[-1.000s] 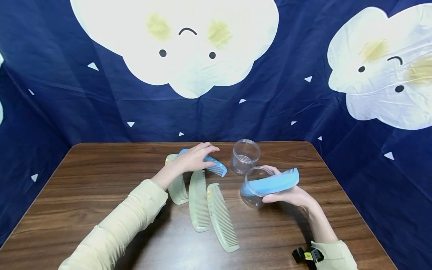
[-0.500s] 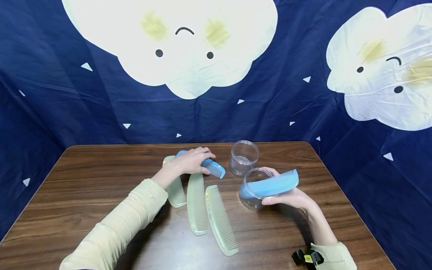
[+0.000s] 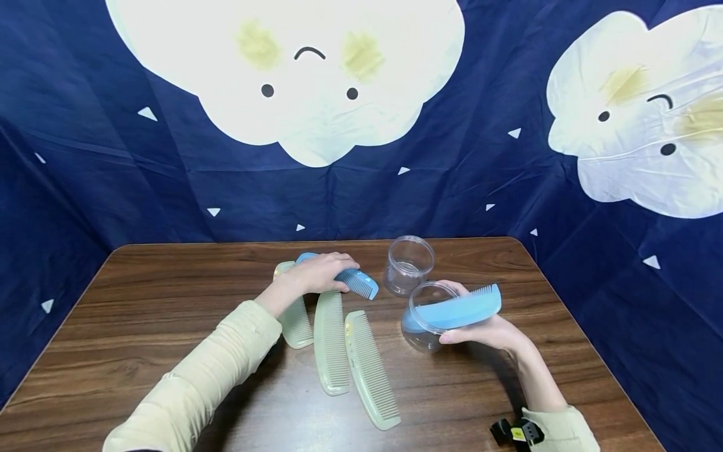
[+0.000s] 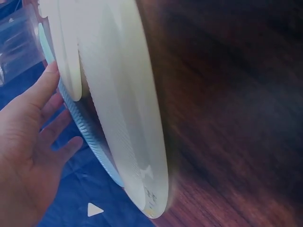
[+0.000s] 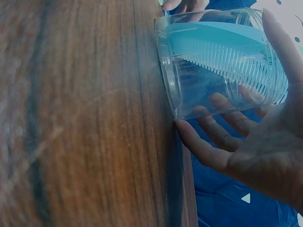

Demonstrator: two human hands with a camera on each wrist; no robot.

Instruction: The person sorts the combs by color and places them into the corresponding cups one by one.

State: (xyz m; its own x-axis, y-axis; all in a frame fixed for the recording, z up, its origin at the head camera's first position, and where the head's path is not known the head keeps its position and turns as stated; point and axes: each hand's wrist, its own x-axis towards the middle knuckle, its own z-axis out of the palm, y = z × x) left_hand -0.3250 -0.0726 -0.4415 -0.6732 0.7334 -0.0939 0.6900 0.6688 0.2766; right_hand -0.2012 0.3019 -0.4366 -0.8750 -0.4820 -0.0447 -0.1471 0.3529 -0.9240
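Left of centre on the worktop (image 3: 186, 301), left green comb (image 3: 297, 323): a low sweep of the left hand (image 3: 324, 273) above it could push it askew; it lies from back edge toward front, teeth facing right.
Left hand: fingers and thumb straddle the lying blue comb (image 3: 357, 281); I cannot tell whether they pinch it. A loose pinch would likely let it slip.
Lying blue comb: near the back edge; its teeth could snag the middle green comb (image 3: 331, 351) if dragged rather than lifted. Long axis slants from back-left to front-right, teeth toward the front edge.
Right green comb (image 3: 370, 370): clear of both hands, pointing toward the front edge, slanting right.
Rear jar (image 3: 408, 267): stands upright toward the back edge, just beyond the held jar (image 3: 420, 342); a nudge between them might topple it.
Held jar: looks slightly tilted; more tilt could spill its comb.
Leaning blue comb (image 3: 459, 310): one end inside the held jar, the other past its rim toward the right edge, long axis rising rightward; that overhang could tip it out.
Right hand (image 3: 480, 329): fingers curve around the held jar.
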